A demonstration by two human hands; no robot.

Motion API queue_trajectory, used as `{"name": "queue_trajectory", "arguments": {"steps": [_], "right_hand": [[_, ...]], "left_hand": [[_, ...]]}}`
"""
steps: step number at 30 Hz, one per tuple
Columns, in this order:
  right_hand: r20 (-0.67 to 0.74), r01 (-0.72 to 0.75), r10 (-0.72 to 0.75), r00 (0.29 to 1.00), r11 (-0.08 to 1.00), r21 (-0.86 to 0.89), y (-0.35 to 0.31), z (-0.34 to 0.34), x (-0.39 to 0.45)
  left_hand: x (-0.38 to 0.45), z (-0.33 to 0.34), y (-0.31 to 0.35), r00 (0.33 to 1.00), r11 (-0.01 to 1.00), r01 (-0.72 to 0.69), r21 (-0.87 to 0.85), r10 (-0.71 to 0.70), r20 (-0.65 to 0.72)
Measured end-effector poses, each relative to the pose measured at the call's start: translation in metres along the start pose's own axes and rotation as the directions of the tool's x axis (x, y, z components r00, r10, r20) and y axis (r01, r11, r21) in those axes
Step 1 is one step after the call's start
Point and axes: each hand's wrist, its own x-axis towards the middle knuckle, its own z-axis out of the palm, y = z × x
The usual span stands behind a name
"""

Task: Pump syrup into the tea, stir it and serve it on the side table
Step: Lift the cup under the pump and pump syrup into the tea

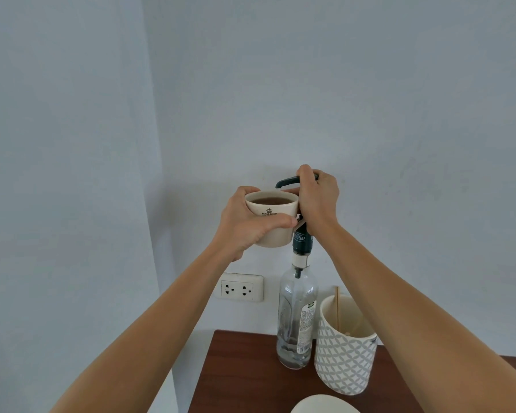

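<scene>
Tea fills the ceramic cup (271, 217), held aloft under the pump spout (285, 182) by the left hand (245, 226) wrapped around its wall. It looks heavy, rigid, breakable and spill-prone. The right hand (318, 199) clenches the pump head atop the syrup bottle (295, 317), probably nearly empty.

patterned holder (344, 360) with wooden sticks (337, 308), wall socket (239, 287), white dish rim (325, 405)
</scene>
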Motion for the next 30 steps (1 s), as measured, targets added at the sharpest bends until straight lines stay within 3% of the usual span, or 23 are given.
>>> {"name": "queue_trajectory", "arguments": {"steps": [20,30], "right_hand": [[-0.026,0.040,-0.042,0.999,0.998,-0.044,0.000,-0.002,-0.002],[0.049,-0.060,0.061,0.997,0.998,-0.023,-0.012,-0.004,-0.003]], "left_hand": [[0.000,0.001,0.000,1.000,1.000,0.025,-0.009,-0.025,-0.001],[-0.003,0.000,0.009,0.999,0.999,0.039,-0.014,-0.039,0.018]]}}
